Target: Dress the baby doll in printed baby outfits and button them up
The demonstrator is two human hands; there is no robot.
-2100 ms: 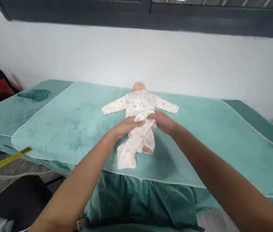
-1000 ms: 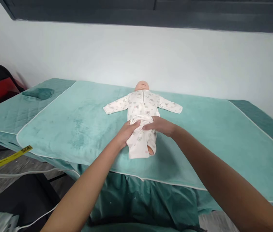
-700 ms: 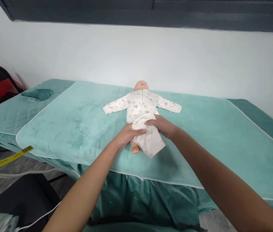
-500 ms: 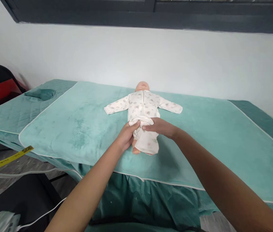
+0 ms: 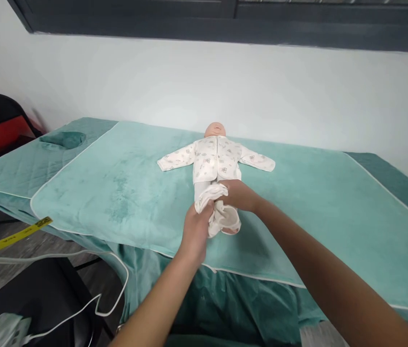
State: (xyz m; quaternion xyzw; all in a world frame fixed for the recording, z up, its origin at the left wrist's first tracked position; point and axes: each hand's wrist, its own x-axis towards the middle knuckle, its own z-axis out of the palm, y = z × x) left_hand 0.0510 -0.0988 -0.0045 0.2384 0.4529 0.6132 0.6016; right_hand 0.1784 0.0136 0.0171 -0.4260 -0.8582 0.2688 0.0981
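A baby doll (image 5: 215, 129) lies on its back with its arms spread, head toward the wall. It wears a white printed baby jacket (image 5: 207, 161), whose lower hem shows over plain whitish fabric at the hips. White baby pants (image 5: 222, 219) are bunched at the doll's legs, with one leg opening turned toward me. My left hand (image 5: 196, 230) is closed on the gathered cloth at the left side. My right hand (image 5: 236, 193) grips the waistband from the right, its fingers partly hidden by folds. The doll's feet are mostly covered.
The doll lies on a green padded bed (image 5: 316, 212) with a face hole (image 5: 64, 140) at its left end. A white wall (image 5: 135, 77) stands behind it. At lower left are a black chair (image 5: 37, 294), a white cable (image 5: 112, 311) and a yellow tape strip (image 5: 16, 237).
The pants have been drawn down toward the feet and bunched, uncovering the jacket hem. My left hand has moved lower and turned upright. Earlier the pants' loose leg swung from side to side.
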